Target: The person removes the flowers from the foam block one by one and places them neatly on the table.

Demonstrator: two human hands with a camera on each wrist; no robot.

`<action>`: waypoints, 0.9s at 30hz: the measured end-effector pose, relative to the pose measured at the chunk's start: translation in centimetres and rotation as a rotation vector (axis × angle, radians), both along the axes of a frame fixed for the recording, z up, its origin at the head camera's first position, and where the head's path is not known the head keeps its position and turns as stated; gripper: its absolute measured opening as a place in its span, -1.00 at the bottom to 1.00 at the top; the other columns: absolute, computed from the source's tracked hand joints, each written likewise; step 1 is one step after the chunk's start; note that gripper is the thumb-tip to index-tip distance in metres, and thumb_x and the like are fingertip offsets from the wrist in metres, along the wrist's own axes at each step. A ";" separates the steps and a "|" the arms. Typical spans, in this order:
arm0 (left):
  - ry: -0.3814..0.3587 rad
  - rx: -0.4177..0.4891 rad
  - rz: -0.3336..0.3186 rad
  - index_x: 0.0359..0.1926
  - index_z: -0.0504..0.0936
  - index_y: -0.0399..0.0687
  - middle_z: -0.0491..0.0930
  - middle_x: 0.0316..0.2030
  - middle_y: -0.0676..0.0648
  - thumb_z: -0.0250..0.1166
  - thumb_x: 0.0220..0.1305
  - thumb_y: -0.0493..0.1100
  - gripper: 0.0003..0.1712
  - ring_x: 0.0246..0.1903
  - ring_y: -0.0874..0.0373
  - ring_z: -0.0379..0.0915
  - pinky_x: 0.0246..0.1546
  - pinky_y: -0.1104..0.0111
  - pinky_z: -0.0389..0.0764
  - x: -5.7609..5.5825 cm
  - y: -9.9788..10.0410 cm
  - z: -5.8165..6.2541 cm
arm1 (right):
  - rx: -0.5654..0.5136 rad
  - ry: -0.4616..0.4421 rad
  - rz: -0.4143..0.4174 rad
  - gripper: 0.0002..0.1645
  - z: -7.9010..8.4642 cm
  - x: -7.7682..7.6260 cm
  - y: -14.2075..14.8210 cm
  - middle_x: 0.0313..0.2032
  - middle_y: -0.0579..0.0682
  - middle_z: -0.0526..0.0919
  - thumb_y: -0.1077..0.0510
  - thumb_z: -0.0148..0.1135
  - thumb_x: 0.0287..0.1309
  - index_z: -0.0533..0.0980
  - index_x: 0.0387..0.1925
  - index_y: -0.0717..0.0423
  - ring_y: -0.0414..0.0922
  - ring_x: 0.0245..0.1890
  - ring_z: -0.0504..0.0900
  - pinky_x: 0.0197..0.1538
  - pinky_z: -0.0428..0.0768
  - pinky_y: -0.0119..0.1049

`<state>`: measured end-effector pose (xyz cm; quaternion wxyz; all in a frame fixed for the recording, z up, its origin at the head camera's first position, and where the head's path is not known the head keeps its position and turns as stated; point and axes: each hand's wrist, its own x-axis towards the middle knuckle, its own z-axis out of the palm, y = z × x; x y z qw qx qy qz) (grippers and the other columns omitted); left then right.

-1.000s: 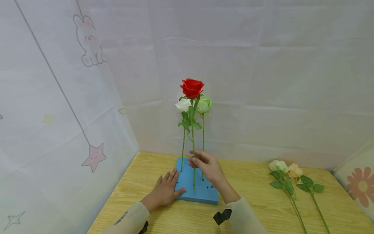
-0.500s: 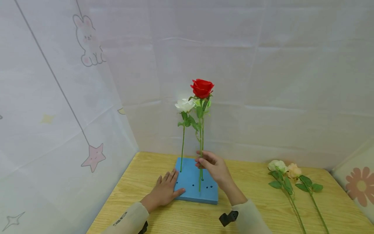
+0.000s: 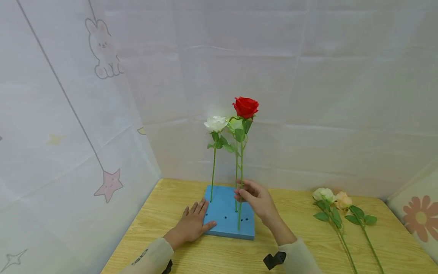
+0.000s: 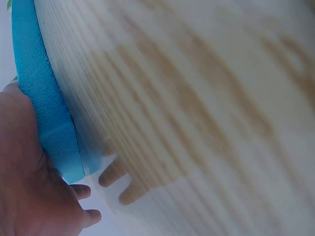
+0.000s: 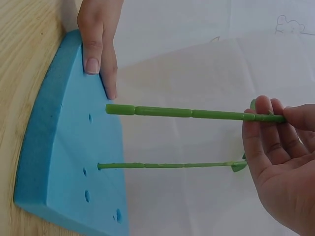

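My right hand (image 3: pixel 257 201) pinches the stem of a red rose (image 3: pixel 245 107) between thumb and fingers. In the right wrist view the lower tip of that stem (image 5: pixel 162 112) hangs apart from the blue foam board (image 5: pixel 64 142), over its surface. My left hand (image 3: pixel 192 222) lies with straight fingers on the board's left edge, thumb on the top face. A white rose (image 3: pixel 216 124) and a pale green rose (image 3: pixel 236 123) stand upright with their stems in holes of the board. Part of the green bloom is hidden behind the red rose's leaves.
Several small holes show in the board's top. On the right of the wooden table (image 3: pixel 291 228) lie a cream rose (image 3: pixel 324 195) and a peach rose (image 3: pixel 343 200), stems toward me. A pale printed cloth (image 3: pixel 328 87) hangs behind the table.
My right hand has carried the red rose to the right across the board, and its bloom now sits slightly lower. The left hand has stayed in place on the board.
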<state>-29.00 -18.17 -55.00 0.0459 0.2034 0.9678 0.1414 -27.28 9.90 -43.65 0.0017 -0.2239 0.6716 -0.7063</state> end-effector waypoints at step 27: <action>0.003 0.032 -0.010 0.63 -0.07 -0.13 -0.13 0.60 -0.21 -0.15 0.43 0.53 0.09 0.54 -0.33 -0.13 0.39 -0.36 -0.02 0.5 0.0 0.4 | 0.094 0.041 -0.034 -0.54 -0.2 2.1 5.2 -0.05 0.36 0.65 0.21 0.23 0.42 0.47 0.23 0.37 -0.02 -0.11 0.76 -0.02 0.70 -0.03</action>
